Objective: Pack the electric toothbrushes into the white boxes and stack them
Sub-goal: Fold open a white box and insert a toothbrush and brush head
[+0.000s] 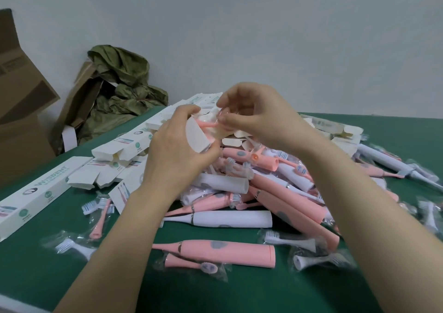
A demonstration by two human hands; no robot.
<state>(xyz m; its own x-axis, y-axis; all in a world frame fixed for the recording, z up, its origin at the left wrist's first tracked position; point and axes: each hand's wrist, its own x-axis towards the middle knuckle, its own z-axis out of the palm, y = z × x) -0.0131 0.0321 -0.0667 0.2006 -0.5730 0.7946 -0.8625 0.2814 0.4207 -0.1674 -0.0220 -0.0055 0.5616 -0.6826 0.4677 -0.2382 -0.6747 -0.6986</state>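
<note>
Above the middle of the green table (72, 276), both hands were raised over a loose heap of toothbrushes (282, 193), pink and white. The left hand (177, 145) gripped a white box (197, 136) near its open end, fingers curled round it. The right hand (254, 114) pinched a pink brush head (208, 125) in clear wrapping between thumb and fingertips, at the mouth of that box; whether any of it lay inside could not be told. A pink handle (227, 250) and a white handle (230, 219) lay at the near edge of the heap. Unfilled boxes (124, 149) lay scattered to the left, with a long closed box (36, 197) beside them. Brown cartons (21, 97) and an olive cloth (119, 82) stood beyond the table's left edge.
</note>
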